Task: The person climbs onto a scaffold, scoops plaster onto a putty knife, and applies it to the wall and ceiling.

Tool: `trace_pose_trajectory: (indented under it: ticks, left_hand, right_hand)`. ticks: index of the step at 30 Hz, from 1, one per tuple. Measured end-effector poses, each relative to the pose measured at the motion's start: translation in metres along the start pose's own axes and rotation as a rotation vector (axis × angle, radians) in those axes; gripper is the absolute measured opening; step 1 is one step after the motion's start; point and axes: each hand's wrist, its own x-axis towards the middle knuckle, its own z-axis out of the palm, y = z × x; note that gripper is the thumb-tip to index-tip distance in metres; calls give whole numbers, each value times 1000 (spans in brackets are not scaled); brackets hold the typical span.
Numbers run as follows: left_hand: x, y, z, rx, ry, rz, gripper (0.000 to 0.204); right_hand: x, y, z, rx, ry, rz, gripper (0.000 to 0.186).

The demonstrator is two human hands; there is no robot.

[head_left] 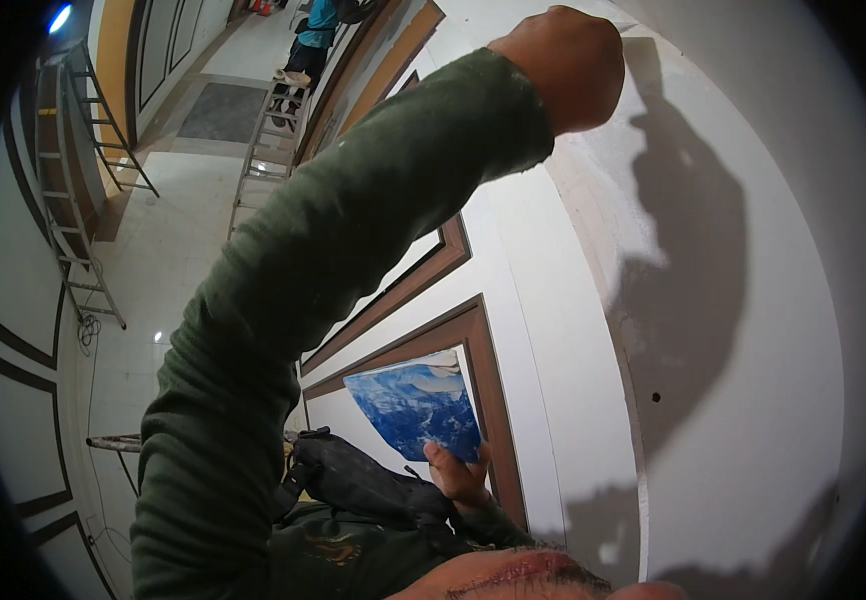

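Observation:
My left arm, in a green sleeve, reaches up and across to the wall. My left hand [575, 72] is closed in a fist against or close to a rough whitish patch [603, 200] on the pale wall. A flat greyish shape shows just beside the fist; I cannot tell if it is a blade or a shadow. Lower down, my right hand [461, 474] grips the lower edge of a thin blue board [415, 408], its thumb on the face. White smears cover the board, and a pale lump of paste [441, 366] lies along its far edge.
A stepladder [65, 190] stands at the left, and another ladder [271, 135] farther back. Near it is a person in a blue top [318, 25]. Brown-framed panels [483, 350] line the wall; a black bag [363, 482] hangs at my body. A cable [90, 330] lies at the left.

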Motion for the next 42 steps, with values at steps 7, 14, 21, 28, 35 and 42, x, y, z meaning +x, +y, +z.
trace_pose_trajectory:
  ticks: [7, 14, 21, 28, 35, 42]
  left_hand:
    - [7, -2, 6, -136, -78, 23, 19]
    - [-9, 22, -4, -229, 11, 76, 15]
    - [-23, 23, -18, -149, -80, -25, 15]
    - [-46, -15, 4, -1, 103, 114, 14]
    - [-215, -54, -55, -417, -131, -749, 38]
    - [-360, -58, -69, -746, 204, -1200, 37]
  right_hand:
    - [-2, 2, -1, -32, 26, 1, 21]
    - [0, -5, -1, -121, 14, -26, 21]
    - [-1, 9, -2, 26, 9, -15, 21]
    - [-3, 5, -3, -8, 56, 163, 34]
    - [23, 27, 16, 459, 107, 110, 46]
    - [95, -19, 42, 466, 162, -73, 56]
